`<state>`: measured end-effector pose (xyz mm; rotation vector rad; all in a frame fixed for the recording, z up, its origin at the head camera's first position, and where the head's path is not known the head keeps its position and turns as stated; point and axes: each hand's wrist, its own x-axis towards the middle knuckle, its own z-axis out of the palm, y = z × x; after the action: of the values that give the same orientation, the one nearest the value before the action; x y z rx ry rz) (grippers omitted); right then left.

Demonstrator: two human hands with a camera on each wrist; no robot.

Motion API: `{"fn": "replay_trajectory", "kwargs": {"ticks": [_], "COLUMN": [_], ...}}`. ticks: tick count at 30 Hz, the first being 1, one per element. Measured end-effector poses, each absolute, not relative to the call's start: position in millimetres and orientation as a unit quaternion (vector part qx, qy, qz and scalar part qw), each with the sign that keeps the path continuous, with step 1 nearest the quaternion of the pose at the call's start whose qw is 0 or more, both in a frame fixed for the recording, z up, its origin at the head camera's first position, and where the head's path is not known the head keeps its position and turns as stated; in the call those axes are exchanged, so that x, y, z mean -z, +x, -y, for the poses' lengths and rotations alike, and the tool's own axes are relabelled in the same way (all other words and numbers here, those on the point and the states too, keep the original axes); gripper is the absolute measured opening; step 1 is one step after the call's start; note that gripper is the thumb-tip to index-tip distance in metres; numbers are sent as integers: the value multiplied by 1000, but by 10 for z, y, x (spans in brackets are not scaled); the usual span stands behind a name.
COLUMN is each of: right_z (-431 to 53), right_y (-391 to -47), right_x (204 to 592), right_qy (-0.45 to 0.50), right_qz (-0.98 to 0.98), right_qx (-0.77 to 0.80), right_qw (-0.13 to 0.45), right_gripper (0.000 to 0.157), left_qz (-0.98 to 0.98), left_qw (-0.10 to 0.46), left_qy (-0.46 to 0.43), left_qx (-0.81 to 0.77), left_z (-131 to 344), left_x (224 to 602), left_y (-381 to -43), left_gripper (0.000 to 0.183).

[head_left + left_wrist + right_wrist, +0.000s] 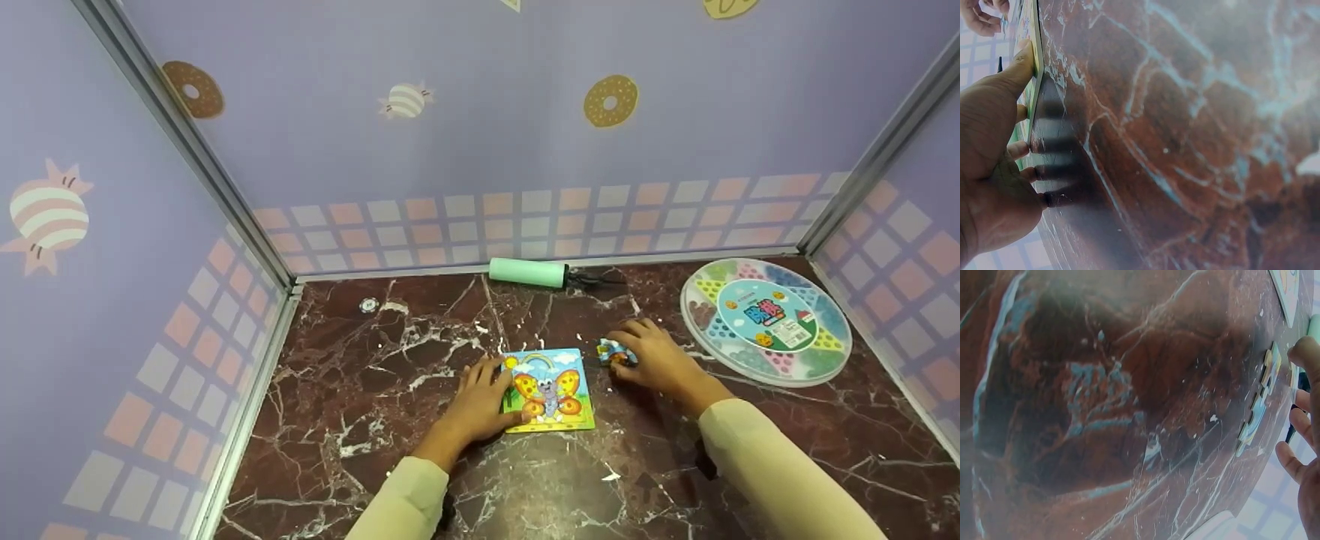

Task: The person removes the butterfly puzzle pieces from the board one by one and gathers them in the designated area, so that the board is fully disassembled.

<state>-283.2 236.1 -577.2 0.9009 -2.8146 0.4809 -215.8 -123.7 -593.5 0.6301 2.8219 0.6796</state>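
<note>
A square butterfly puzzle board lies on the dark marbled tabletop. My left hand rests on its left side, thumb across the near left corner and fingers spread along the left edge. To the right of the board, my right hand is low over several small puzzle pieces, partly covering them. In the right wrist view its thumb and finger pinch a thin puzzle piece, seen nearly edge-on. Other blue-and-tan pieces lie on the tabletop beside that hand.
A round Chinese checkers box sits at the right. Near the back wall lies a mint-green hand pump with a black end. A small black-and-white round chip is at the back left. Patterned walls enclose the back and sides.
</note>
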Motion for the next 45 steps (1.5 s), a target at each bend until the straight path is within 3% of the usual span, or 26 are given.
{"fn": "replay_trajectory", "kwargs": {"ticks": [13, 22, 35, 45], "right_z": [-2507, -2676, -2954, -3180], "right_y": [-2821, -2829, -2788, -2757], "right_x": [5750, 5795, 5822, 5790], "right_qy": [270, 303, 271, 237], "right_qz": [950, 933, 938, 952], "right_qx": [-144, -153, -187, -182], "right_qw": [62, 122, 105, 64], "right_gripper": [50, 42, 49, 51], "left_qz": [-949, -949, -949, -949], "left_qw": [78, 93, 85, 75], "left_qy": [215, 206, 211, 217], "left_qx": [-216, -218, -218, -218], "left_z": [1232, 1221, 1229, 1234], "left_x": [5942, 5948, 5938, 5941], "left_y": [-2162, -2179, -2167, -2156], "left_gripper": [78, 78, 81, 71]}}
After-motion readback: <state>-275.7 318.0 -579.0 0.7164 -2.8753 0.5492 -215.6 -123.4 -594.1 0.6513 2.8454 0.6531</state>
